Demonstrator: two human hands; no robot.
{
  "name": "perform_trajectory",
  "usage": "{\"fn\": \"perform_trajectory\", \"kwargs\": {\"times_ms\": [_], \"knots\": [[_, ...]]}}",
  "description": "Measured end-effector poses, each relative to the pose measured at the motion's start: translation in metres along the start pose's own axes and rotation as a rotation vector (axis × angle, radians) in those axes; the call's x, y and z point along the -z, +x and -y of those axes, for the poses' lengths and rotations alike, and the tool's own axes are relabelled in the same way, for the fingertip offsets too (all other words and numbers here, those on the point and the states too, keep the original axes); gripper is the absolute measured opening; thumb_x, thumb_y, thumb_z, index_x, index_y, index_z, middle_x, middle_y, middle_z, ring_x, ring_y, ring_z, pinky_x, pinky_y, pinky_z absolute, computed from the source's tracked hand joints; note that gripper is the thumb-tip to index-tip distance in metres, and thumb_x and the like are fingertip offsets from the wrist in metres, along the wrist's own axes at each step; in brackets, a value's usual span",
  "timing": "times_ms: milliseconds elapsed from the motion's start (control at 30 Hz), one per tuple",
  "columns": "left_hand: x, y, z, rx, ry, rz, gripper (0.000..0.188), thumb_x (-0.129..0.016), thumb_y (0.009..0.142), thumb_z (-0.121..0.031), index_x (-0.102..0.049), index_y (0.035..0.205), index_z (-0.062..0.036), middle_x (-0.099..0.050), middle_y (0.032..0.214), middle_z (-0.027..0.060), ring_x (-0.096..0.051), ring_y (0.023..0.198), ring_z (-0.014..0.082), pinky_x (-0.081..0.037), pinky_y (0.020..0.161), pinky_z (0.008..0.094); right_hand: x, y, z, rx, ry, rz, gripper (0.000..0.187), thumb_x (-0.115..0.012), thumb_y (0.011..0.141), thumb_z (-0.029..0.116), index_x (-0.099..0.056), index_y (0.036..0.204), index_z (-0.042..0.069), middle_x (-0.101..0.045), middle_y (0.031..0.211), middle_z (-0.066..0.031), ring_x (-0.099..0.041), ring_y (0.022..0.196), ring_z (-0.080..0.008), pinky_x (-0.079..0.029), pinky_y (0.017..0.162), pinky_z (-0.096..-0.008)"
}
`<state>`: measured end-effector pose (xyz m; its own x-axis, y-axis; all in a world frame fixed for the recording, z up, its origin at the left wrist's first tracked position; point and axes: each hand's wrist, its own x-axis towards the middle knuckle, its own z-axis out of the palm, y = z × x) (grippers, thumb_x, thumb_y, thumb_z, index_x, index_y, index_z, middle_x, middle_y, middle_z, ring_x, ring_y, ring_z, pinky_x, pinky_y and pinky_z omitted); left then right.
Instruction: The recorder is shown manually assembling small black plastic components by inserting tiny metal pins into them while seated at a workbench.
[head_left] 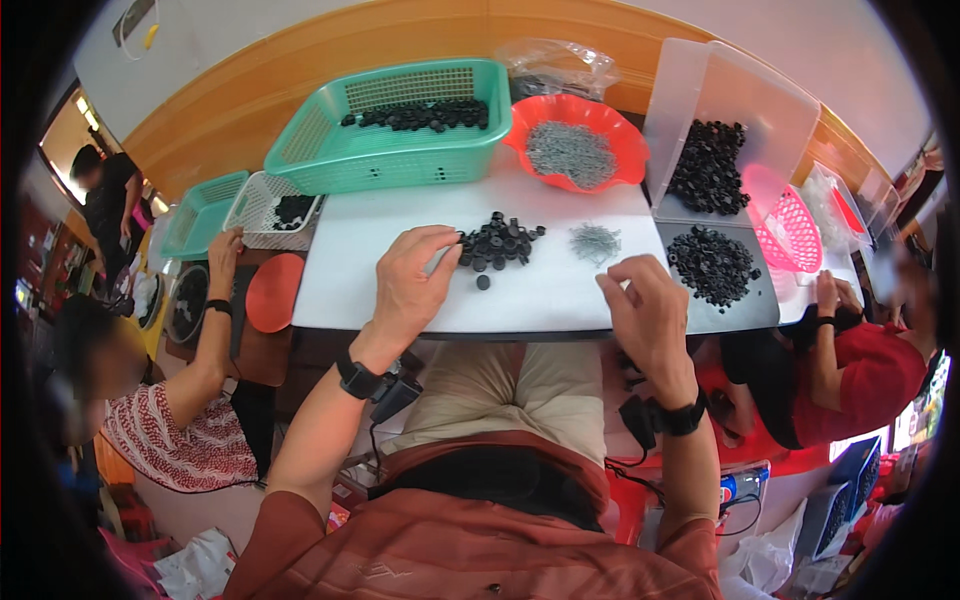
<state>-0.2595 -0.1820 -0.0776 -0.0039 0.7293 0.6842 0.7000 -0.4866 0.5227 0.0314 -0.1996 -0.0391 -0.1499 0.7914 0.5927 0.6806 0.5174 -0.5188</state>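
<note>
On the white board [370, 260] in front of me lies a small heap of black round plastic caps [498, 240], with one cap [483, 282] apart at its near side. My left hand [412, 285] is at the heap's left edge, thumb and forefinger curled toward each other; what sits between them is too small to make out. To the right of the caps is a little pile of thin silver screws [595, 241]. Just nearer than the screws, my right hand [648, 305] has its fingers bent inward, thumb near forefinger, and whatever they hold is hidden.
Behind the board stand a green basket [385, 178] of black parts and a red scalloped bowl [630, 150] of screws. At right, more black parts fill a clear bin [780, 90] and cover a grey board [750, 315]. Co-workers [185, 430] sit on both sides.
</note>
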Motion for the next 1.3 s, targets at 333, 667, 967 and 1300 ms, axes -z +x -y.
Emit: {"fn": "perform_trajectory", "kwargs": {"times_ms": [333, 667, 967, 1300], "knots": [[0.001, -0.022, -0.080, -0.287, -0.046, 0.142, 0.022, -0.080, 0.080, -0.007, -0.072, 0.101, -0.0057, -0.071, 0.110, 0.0119, -0.069, 0.093, 0.0313, -0.057, 0.077, 0.0384, -0.043, -0.054, 0.144, 1.157, -0.230, 0.211, 0.050, -0.054, 0.091, 0.030, -0.063, 0.132, 0.005, -0.060, 0.140, -0.0140, -0.055, 0.133, -0.0308, -0.038, 0.118, -0.0509], [-0.035, -0.047, -0.138, -0.575, -0.060, 0.435, 0.019, -0.072, 0.083, -0.016, -0.069, 0.098, -0.0050, -0.068, 0.104, 0.0086, -0.067, 0.093, 0.0265, -0.054, 0.077, 0.0367, -0.075, -0.070, 0.196, 0.944, 0.070, 0.628, 0.062, -0.050, 0.098, 0.033, -0.048, 0.147, -0.004, -0.047, 0.152, -0.0229, -0.052, 0.134, -0.0379, -0.040, 0.112, -0.0540], [-0.046, -0.071, -0.149, -0.502, -0.360, 0.681, 0.017, -0.068, 0.088, -0.016, -0.069, 0.100, -0.0039, -0.067, 0.104, 0.0066, -0.065, 0.088, 0.0267, -0.055, 0.077, 0.0384, -0.049, -0.076, 0.191, 1.153, -0.025, 0.499, 0.046, -0.055, 0.091, 0.025, -0.064, 0.128, 0.000, -0.057, 0.139, -0.0179, -0.057, 0.120, -0.0345, -0.044, 0.106, -0.0433], [-0.036, -0.079, -0.126, -0.318, -0.436, 0.722, 0.025, -0.070, 0.091, -0.021, -0.070, 0.110, -0.0039, -0.069, 0.111, 0.0089, -0.066, 0.101, 0.0297, -0.055, 0.086, 0.0403, -0.018, -0.076, 0.161, 1.228, -0.015, 0.576, 0.024, -0.062, 0.080, 0.024, -0.070, 0.091, 0.005, -0.064, 0.101, -0.0061, -0.055, 0.100, -0.0237, -0.045, 0.093, -0.0373]]}}
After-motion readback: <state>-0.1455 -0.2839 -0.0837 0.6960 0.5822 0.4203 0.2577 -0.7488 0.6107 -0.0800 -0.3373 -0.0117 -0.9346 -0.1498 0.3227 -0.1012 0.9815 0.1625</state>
